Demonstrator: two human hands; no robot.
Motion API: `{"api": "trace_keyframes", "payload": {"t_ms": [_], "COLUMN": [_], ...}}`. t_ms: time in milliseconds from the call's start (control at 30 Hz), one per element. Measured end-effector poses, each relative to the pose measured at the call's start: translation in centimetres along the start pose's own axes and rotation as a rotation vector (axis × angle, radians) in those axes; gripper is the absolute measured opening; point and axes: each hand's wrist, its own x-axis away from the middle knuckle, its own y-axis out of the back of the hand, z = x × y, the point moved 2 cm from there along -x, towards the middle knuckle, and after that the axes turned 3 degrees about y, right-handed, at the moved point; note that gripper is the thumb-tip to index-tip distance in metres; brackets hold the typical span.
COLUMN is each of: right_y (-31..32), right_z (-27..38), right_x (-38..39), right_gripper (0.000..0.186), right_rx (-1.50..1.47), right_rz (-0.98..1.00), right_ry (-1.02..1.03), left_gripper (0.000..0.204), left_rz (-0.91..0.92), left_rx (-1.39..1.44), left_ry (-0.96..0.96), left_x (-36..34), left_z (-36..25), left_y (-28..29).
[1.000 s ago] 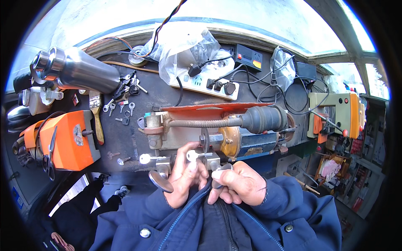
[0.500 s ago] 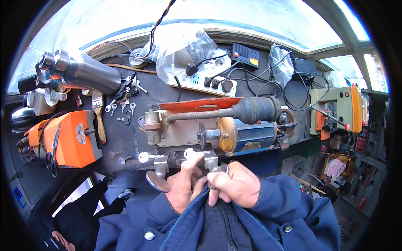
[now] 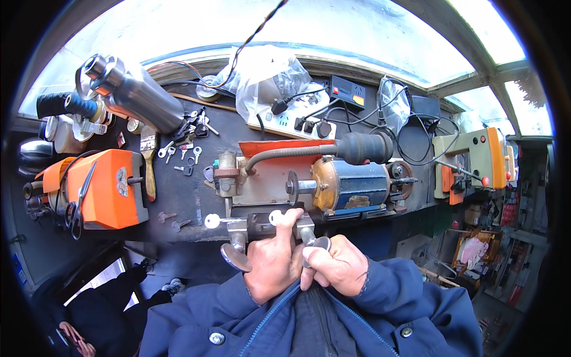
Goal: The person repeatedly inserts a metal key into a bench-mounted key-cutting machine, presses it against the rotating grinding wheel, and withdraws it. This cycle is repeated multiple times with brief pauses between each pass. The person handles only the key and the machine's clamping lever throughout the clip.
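A key-cutting machine stands before me, with a blue and gold motor [image 3: 361, 184] and a toothed wheel [image 3: 292, 187]. Along its front edge are two key clamps. One key [image 3: 213, 221] sits in the left clamp [image 3: 237, 228], above a round metal knob [image 3: 235, 258]. My left hand [image 3: 270, 265] reaches up to the right clamp [image 3: 304, 225], a raised digit pressed against the second key [image 3: 275, 218]; its other fingers are curled and partly hidden. With my right hand [image 3: 342, 263] I grip the right clamp's round knob [image 3: 324, 243].
Loose keys [image 3: 189, 150], a paintbrush [image 3: 148, 160] and a steel bottle [image 3: 146, 101] lie to the left, near an orange machine [image 3: 107, 190] with scissors [image 3: 77, 208]. Behind are a power strip [image 3: 279, 124] and cables. Another machine [image 3: 470, 160] stands right. Another person's hand [image 3: 74, 339] shows lower left.
The view has shifted slightly. My left hand's raised digit has moved up and straightened against the right key. My right hand stays on the knob.
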Motion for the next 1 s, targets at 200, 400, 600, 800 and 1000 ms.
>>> {"api": "trace_keyframes", "payload": {"t_ms": [200, 400, 600, 800, 1000], "right_y": [-0.5, 0.3, 0.0, -2.8, -0.7], "right_z": [0.2, 0.8, 1.9, -2.1, -1.9], "right_x": [-0.3, 0.4, -0.2, 0.1, 0.2], "right_gripper": [0.04, 0.039, 0.049, 0.056, 0.052], "right_rx": [0.02, 0.966, 0.518, -0.508, -0.295], "right_rz": [-0.044, -0.172, -0.079, -0.261, -0.212], "right_ry": [-0.027, 0.258, -0.031, -0.156, -0.186], "left_gripper": [0.066, 0.065, 0.051, 0.057, 0.056], "left_rz": [-0.074, -0.123, -0.207, -0.197, -0.161], "left_rx": [-0.019, -0.028, -0.007, -0.04, 0.004], "left_ry": [-0.075, -0.161, -0.187, -0.179, -0.184], "left_x": [0.0, 0.4, 1.0, 0.9, 1.0], "left_z": [0.4, 0.7, 0.9, 1.3, 1.7], "left_y": [-0.6, -0.9, -0.4, -0.8, -1.0]}}
